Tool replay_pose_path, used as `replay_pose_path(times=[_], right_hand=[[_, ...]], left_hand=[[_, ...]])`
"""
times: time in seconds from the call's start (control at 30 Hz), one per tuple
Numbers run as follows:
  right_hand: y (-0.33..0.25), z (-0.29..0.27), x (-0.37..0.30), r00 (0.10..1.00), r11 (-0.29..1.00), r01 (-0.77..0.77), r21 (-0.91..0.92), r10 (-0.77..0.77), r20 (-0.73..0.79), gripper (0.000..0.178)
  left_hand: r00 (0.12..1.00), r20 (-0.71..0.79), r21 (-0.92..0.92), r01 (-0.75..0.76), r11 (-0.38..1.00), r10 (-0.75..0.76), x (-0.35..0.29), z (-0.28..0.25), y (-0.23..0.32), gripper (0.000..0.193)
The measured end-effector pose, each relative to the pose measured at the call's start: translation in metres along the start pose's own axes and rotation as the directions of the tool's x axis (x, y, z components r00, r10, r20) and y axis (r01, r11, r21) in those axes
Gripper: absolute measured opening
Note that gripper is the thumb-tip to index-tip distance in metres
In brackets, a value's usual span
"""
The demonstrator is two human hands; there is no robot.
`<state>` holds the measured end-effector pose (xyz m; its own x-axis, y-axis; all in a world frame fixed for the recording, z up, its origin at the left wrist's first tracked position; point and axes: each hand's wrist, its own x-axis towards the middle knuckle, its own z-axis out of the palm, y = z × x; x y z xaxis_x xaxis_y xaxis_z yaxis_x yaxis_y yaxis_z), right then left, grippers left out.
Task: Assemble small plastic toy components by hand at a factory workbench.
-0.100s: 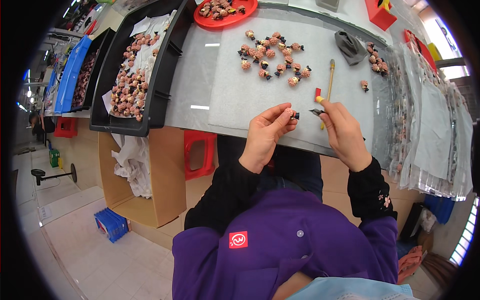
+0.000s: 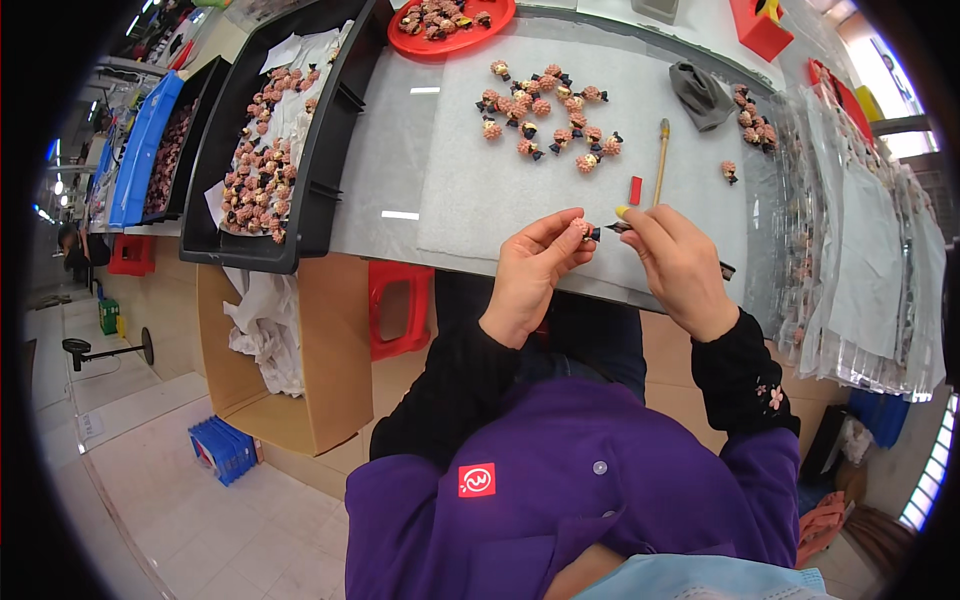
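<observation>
My left hand (image 2: 528,272) pinches a small figurine (image 2: 581,230) with pink curly hair and a dark base between thumb and fingertips, just above the near edge of the work mat. Closed around a slim dark craft knife (image 2: 618,227), my right hand (image 2: 685,270) has its pointed tip close to the figurine's dark end; I cannot tell whether they touch. A yellow cover sits on one of its fingertips. Beyond the hands, several similar figurines (image 2: 540,105) lie scattered on the white mat (image 2: 455,190). A red block (image 2: 636,190) and a wooden-handled brush (image 2: 662,160) lie past the right hand.
At left stands a black tray (image 2: 318,205) of figurines on paper, above a cardboard box (image 2: 340,350). A red plate (image 2: 405,42) of figurines sits at the back. On the right are a grey cloth (image 2: 700,95), more figurines (image 2: 757,130) and hanging clear plastic sheets (image 2: 865,260).
My right hand has moved left and slightly down, bringing the knife tip close to the figurine. The red block now shows apart from the fingertip. My left hand has barely moved.
</observation>
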<state>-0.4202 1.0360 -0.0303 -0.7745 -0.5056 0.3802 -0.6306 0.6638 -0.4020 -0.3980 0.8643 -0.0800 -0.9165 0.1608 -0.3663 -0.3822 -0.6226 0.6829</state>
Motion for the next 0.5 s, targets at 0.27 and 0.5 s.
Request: replay_pose_path(times=[0.27, 0.5], right_hand=[[-0.0004, 0.0074, 0.0046, 0.991, 0.98, 0.136, -0.148, -0.135, 0.014, 0.018], [-0.0009, 0.0082, 0.0053, 0.98, 0.953, 0.197, -0.231, -0.195, 0.034, 0.024]], left_hand=[[1.0, 0.013, -0.001, -0.021, 1.0, 0.021, -0.0012, -0.0021, -0.0007, 0.028], [1.0, 0.004, -0.014, -0.025, 1.0, 0.025, -0.0014, -0.0016, -0.002, 0.026]])
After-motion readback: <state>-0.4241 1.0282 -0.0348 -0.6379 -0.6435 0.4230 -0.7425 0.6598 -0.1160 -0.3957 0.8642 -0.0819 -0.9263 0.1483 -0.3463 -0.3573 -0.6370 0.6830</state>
